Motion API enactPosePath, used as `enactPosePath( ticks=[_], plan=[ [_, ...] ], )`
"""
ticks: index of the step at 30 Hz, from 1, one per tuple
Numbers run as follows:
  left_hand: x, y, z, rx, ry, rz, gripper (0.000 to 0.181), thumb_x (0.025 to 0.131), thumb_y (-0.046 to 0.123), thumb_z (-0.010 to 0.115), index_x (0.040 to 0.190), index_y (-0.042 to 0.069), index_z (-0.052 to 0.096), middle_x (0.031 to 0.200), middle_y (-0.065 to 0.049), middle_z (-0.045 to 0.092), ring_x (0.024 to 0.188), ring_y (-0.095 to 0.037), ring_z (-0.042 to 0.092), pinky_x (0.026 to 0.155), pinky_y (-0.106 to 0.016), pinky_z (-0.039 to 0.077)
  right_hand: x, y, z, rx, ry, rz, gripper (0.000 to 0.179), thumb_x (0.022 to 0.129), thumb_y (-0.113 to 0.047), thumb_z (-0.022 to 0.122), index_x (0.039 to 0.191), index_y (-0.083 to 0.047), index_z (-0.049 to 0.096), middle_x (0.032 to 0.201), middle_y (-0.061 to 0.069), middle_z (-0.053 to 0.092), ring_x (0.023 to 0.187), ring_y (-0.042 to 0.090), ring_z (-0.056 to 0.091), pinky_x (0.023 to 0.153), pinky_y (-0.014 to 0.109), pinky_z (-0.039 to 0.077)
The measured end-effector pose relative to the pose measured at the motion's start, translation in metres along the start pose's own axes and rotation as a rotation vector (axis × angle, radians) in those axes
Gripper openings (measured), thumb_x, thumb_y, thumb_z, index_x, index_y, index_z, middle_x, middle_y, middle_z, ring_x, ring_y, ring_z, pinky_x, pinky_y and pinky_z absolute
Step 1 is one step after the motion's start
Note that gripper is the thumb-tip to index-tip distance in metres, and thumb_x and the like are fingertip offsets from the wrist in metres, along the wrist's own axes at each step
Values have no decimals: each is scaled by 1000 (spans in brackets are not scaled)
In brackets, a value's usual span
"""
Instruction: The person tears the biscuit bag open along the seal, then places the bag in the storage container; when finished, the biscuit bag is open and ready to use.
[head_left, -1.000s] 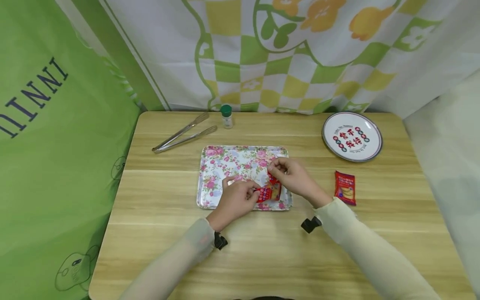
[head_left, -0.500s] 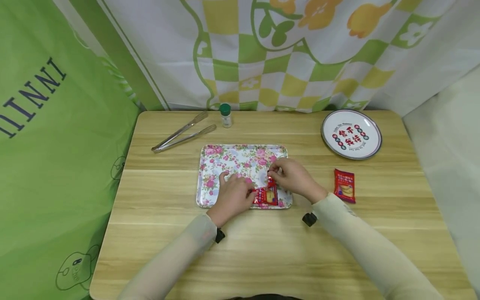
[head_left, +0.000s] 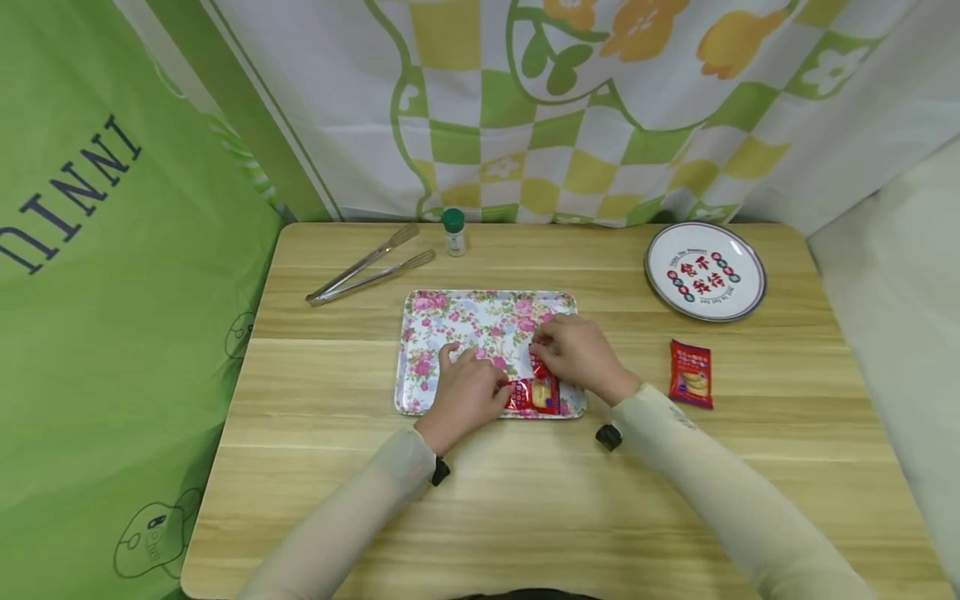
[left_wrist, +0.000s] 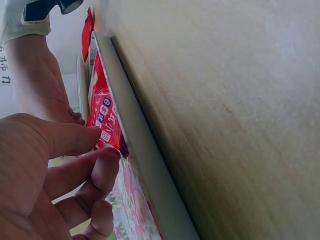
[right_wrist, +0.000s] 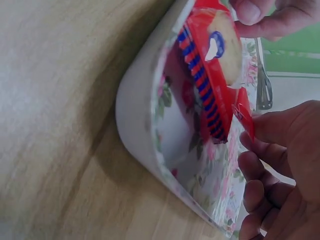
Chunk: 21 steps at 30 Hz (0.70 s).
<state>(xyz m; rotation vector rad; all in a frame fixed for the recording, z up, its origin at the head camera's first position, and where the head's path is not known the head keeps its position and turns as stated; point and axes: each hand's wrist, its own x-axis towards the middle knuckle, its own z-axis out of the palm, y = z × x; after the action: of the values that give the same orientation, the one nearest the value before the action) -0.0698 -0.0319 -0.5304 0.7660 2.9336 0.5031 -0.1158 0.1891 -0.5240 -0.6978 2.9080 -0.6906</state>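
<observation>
A red snack packet (head_left: 542,395) with a clear window, a pale biscuit showing through it, lies at the near right of a floral tray (head_left: 417,333). My left hand (head_left: 467,388) pinches the packet's left end between thumb and forefinger. Opposite it, my right hand (head_left: 579,353) pinches a red piece of wrapper (right_wrist: 242,111) at the packet's far side. That piece overlaps the packet in the right wrist view; I cannot tell whether it is part of it. The packet's striped blue-and-red end (right_wrist: 204,82) stands near the tray's rim.
Another red snack packet (head_left: 692,374) lies on the wooden table (head_left: 525,508), right of the tray. Behind it is a white plate (head_left: 705,271) with red lettering. Metal tongs (head_left: 360,271) and a green-capped shaker bottle (head_left: 453,233) lie and stand at the back left.
The packet has come down flatter toward the tray's near edge, with my left hand still at its left end. My right hand has shifted slightly left, still pinching the red wrapper.
</observation>
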Motion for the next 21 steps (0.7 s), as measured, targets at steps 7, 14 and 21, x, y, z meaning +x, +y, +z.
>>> enactPosePath(
  ticks=[7,14,21],
  plan=[
    [-1,0,-1,-19,-1,-1,16,93,39,70,84,30,80,83,16,69,93,-17,57,108,-61,17,3,-2,5,-28,-2,0,17,93,-30,76,95,-14,74,94,1,65,83,20,59,74,43,48],
    [-1,-1,-3,-22,-6,-11,18,94,40,68,87,29,80,87,14,70,94,-17,57,108,-61,18,7,-4,11,-3,-2,-46,18,93,-32,76,95,-14,75,96,-1,66,85,18,59,77,42,50],
    [-2,-3,-4,10,-19,-18,15,94,36,69,93,29,81,91,13,71,92,-16,58,109,-60,19,3,-6,8,-7,-46,-36,17,94,-34,74,92,-18,77,91,-6,61,81,14,54,74,41,42]
  ],
)
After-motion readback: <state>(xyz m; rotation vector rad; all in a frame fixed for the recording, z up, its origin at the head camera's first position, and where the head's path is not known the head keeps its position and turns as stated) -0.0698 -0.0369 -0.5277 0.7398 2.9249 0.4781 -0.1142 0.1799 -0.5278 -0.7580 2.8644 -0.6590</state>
